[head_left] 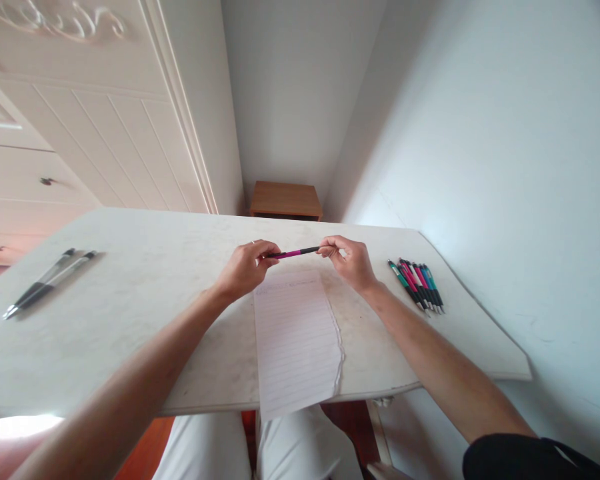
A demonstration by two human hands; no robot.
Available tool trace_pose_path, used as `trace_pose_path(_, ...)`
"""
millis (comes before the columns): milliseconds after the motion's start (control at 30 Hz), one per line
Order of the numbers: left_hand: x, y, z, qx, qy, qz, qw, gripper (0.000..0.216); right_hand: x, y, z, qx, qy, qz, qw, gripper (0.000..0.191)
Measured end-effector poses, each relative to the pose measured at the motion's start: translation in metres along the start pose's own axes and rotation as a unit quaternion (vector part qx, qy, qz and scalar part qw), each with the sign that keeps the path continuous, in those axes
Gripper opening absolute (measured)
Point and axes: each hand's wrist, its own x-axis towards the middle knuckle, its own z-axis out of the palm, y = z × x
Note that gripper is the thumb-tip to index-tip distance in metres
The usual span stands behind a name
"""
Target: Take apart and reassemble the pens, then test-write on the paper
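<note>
A pink pen with a black grip point(294, 253) is held level above the table, stretched between my two hands. My left hand point(250, 265) pinches one end of it, and my right hand point(349, 260) pinches the black end. Below the pen lies a lined sheet of paper point(297, 340) with a torn right edge and faint writing near its top. The sheet's lower end hangs over the table's front edge. To the right of my right hand, several green, pink and blue pens point(417, 285) lie side by side.
Two grey-and-black pens point(50, 283) lie at the left of the white table point(170, 260). A wall point(505, 167) borders the right side. Behind the table stand a small wooden stand point(286, 199) and a white cabinet point(105, 120).
</note>
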Motion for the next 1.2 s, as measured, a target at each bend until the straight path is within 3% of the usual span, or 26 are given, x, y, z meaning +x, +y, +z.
trace_pose_path(200, -0.002, 0.005, -0.003, 0.000, 0.042, 0.025, 0.999, 0.013, 0.000, -0.002, 0.000, -0.017, 0.002, 0.016, 1.000, 0.021)
trace_pose_path(400, -0.004, 0.008, -0.005, -0.028, 0.038, 0.015, 0.999, 0.019, 0.001, -0.005, -0.001, -0.012, 0.004, 0.038, 0.999, 0.019)
trace_pose_path(867, -0.004, 0.012, -0.006, -0.066, 0.068, 0.049, 0.994, 0.019, 0.002, 0.004, 0.003, 0.096, -0.044, 0.116, 0.988, 0.017)
trace_pose_path(1033, -0.002, 0.014, -0.005, -0.099, 0.089, -0.029, 0.991, 0.020, 0.002, 0.015, 0.007, 0.126, -0.065, 0.103, 0.984, 0.022)
trace_pose_path(1200, 0.003, 0.016, -0.005, -0.282, 0.139, -0.131, 0.940, 0.039, 0.001, 0.009, 0.009, 0.119, -0.088, 0.092, 0.985, 0.031)
